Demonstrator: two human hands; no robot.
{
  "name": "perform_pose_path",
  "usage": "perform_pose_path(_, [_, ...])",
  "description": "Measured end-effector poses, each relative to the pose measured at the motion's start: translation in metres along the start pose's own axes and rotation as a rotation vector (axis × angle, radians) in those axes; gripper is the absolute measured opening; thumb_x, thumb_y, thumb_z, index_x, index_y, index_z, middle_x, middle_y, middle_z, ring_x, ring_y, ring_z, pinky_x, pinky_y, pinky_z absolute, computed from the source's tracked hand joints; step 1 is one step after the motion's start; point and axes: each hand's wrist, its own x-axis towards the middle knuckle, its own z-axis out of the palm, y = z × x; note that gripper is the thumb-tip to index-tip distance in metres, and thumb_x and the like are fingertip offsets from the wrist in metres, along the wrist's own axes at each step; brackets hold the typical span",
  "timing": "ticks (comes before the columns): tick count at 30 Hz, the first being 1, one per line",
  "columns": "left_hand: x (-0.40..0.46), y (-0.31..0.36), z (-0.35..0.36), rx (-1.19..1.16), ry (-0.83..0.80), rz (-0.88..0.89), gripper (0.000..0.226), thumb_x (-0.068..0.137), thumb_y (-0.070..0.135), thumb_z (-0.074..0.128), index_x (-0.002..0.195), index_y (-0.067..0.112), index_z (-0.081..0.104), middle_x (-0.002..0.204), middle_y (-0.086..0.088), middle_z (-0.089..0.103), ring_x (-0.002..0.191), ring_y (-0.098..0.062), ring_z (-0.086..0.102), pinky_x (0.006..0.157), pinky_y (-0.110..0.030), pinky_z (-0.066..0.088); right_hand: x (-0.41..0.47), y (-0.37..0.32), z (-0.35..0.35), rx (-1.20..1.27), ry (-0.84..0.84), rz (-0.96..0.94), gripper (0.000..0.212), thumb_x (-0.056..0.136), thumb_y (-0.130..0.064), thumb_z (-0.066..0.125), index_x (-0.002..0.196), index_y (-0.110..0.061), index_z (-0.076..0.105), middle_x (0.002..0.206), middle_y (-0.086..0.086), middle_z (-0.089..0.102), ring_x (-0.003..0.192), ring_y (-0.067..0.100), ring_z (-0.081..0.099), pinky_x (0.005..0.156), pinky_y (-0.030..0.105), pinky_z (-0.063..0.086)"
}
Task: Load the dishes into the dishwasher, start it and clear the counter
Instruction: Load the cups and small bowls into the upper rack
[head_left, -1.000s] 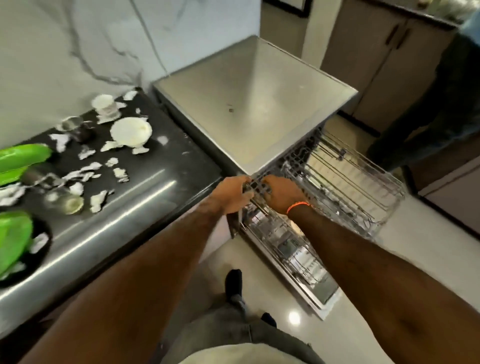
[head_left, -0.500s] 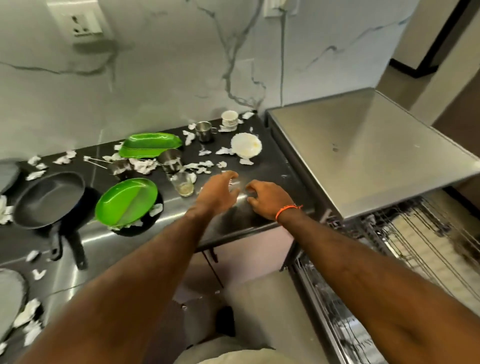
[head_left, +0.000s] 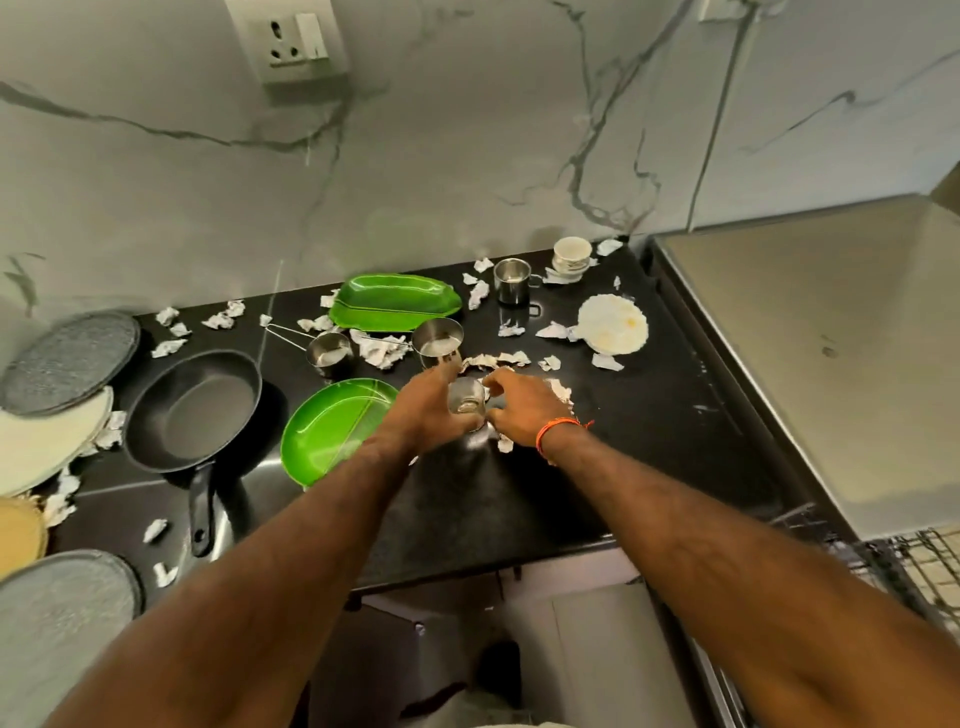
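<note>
left hand (head_left: 431, 410) grips upright glass (head_left: 466, 397) (mouth up).

Your black counter (head_left: 649, 467) holds a frying pan (head_left: 195, 408) at left. Green plates (head_left: 332, 428) sit mid-counter. Paper scraps (head_left: 382, 353) lie scattered.

The small glass (head_left: 466, 401) is mostly covered by the left hand (head_left: 429, 410) and right hand (head_left: 519, 405), so can't tell who's really gripping it. Dishwasher rack (head_left: 914, 566) is chopped off at the right edge. 4 plates on the left are cut by the frame, the grey plate (head_left: 57, 618) included. Green plate (head_left: 332, 428) runs under the left forearm.
</note>
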Motion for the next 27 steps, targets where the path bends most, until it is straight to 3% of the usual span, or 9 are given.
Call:
perform_pose_path(3, [0.001,-0.005,0.004,-0.033,0.012,-0.006,0.077,0.073,0.036,0.087,0.139,0.012,0.055,0.121,-0.005,0.070,0.100,-0.020,0.068,0.086,-0.025,0.051,0.003,0.002,0.006,0.031,-0.019,-0.018,0.048,0.087,-0.019,0.067,0.133,-0.022,0.056,0.127,0.001,0.065,0.118,0.022,0.060,0.098,0.034,0.048])
perform_pose_path(8, [-0.002,0.019,0.008,-0.177,0.083,-0.018,0.062,0.069,0.037,0.090,0.123,0.016,0.066,0.098,0.008,0.069,0.084,-0.007,0.065,0.079,-0.020,0.051,-0.015,0.016,-0.003,0.134,-0.004,-0.001,0.059,0.082,-0.025,0.073,0.136,-0.023,0.051,0.130,-0.002,0.063,0.116,0.020,0.060,0.096,0.033,0.048])
perform_pose_path(13, [-0.010,0.071,0.024,-0.289,0.066,0.024,0.073,0.061,0.041,0.092,0.124,0.014,0.066,0.104,0.002,0.072,0.090,-0.011,0.069,0.086,-0.036,0.059,-0.060,0.049,-0.032,0.194,0.055,0.000,0.073,0.079,-0.028,0.077,0.143,-0.027,0.042,0.138,-0.004,0.057,0.120,0.017,0.057,0.099,0.031,0.045])
perform_pose_path(17, [-0.026,0.118,0.044,-0.477,-0.010,0.000,0.078,0.061,0.042,0.093,0.128,0.015,0.064,0.107,0.003,0.071,0.095,-0.010,0.070,0.086,-0.036,0.060,-0.108,0.087,-0.060,0.350,0.129,0.038,0.063,0.079,-0.027,0.082,0.134,-0.025,0.051,0.129,-0.004,0.061,0.115,0.013,0.056,0.099,0.028,0.045])
perform_pose_path(21, [-0.041,0.163,0.069,-0.710,-0.128,-0.051,0.067,0.061,0.029,0.088,0.120,0.011,0.064,0.107,-0.006,0.072,0.098,-0.023,0.073,0.088,-0.045,0.061,-0.157,0.124,-0.080,0.533,0.247,0.075,0.052,0.075,-0.025,0.087,0.119,-0.024,0.059,0.112,-0.001,0.068,0.101,0.015,0.067,0.092,0.029,0.055])
perform_pose_path(24, [-0.055,0.201,0.093,-0.810,-0.225,-0.042,0.056,0.066,0.021,0.085,0.116,0.009,0.064,0.109,-0.013,0.072,0.102,-0.029,0.072,0.083,-0.040,0.062,-0.195,0.152,-0.092,0.620,0.366,0.100,0.042,0.075,-0.011,0.086,0.104,-0.027,0.059,0.094,0.001,0.065,0.082,0.013,0.064,0.080,0.026,0.055])
perform_pose_path(27, [-0.067,0.239,0.121,-0.793,-0.295,0.022,0.050,0.081,0.012,0.083,0.125,0.005,0.060,0.112,-0.011,0.070,0.096,-0.020,0.073,0.075,-0.032,0.061,-0.236,0.185,-0.106,0.665,0.444,0.170,0.042,0.074,-0.003,0.083,0.103,-0.022,0.059,0.093,0.005,0.066,0.080,0.012,0.062,0.078,0.031,0.056])
